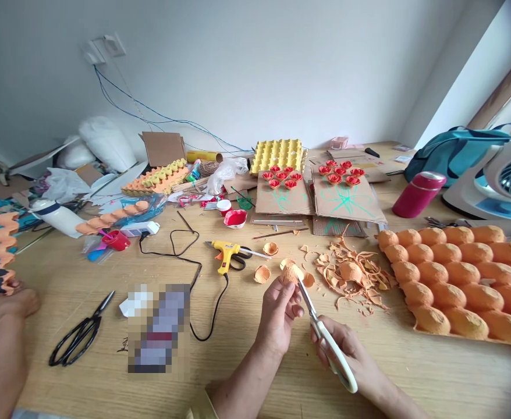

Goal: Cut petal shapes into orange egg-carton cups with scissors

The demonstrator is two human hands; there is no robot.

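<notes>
the cup, left of the scraps, is pinched in the left hand; the scissors are gripped in the right hand. the cup is best turned slowly and its edge trimmed in short snips, clear of the thumb.

Person's left hand raised, thumb and fingers in a pinch; right hand slightly lower, fingers curled in a grip. Forearms slant inward.
</notes>
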